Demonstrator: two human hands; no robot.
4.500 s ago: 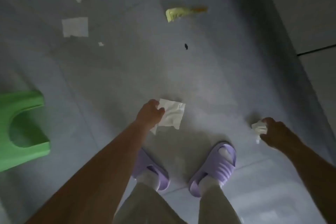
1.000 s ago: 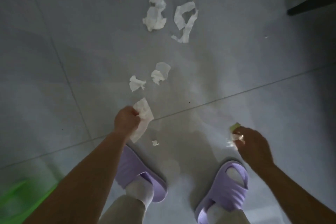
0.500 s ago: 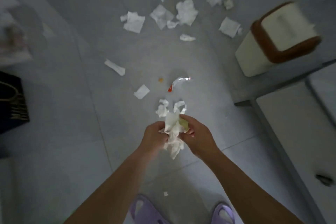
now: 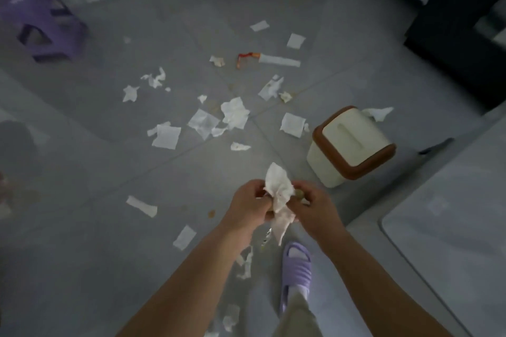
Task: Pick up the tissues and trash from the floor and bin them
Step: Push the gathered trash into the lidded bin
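The task is only at its beginning, as far as the floor [image 4: 82, 227] shows. Both hands meet in front of the body: the left hand [image 4: 247, 204] and the right hand [image 4: 315, 209] have their grip closed together on one bundle of tissues [image 4: 279, 194], which stands up between the fingers and hangs down below them. A small yellowish piece shows at the right fingers, but I cannot tell what it is. This bundle is held in the air, not yet in the bin [image 4: 350, 142].

The bin stands on the floor just ahead and to the right of the hands. Its swing lid looks closed, so I judge that nothing from this bundle is inside yet, and the lid must be pushed to drop it in.

Much remains. A large group of tissue pieces [image 4: 232, 115] lies spread on the tiles beyond the hands, with a flat square [image 4: 292, 124] near the bin and another piece [image 4: 379, 113] just behind it. A red and white wrapper [image 4: 269, 59] lies farther away. Nearer, two strips [image 4: 142, 206] lie to the left, and a torn piece [image 4: 246, 262] is beside the purple slipper [image 4: 297, 268]. A purple stool [image 4: 41, 27] stands far at the left.

So one handful is collected, and most of the trash is left on the floor.
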